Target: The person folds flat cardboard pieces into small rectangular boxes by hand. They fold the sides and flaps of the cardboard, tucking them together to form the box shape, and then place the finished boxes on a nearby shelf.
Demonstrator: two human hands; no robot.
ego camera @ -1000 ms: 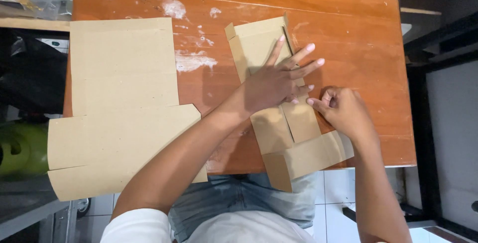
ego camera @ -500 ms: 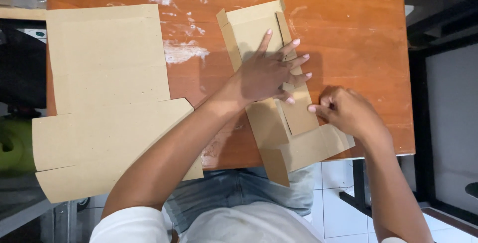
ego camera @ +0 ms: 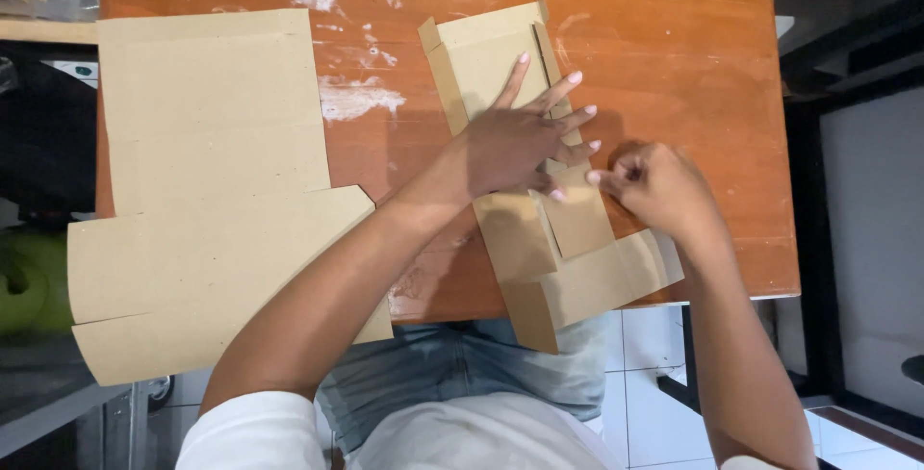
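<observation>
The left hand, shifted slightly since earlier, is pressing flat and open on the cardboard blank lying on the surface, while the right hand is pinching its flap.

Left hand lies flat w/ fingers spread on a small cut cardboard blank in the middle of the orange-brown table. Right hand is curled at the blank's right edge, fingertips touching a folded flap. A bigger flat cardboard sheet lies well to the left, overhanging the table's near edge.
</observation>
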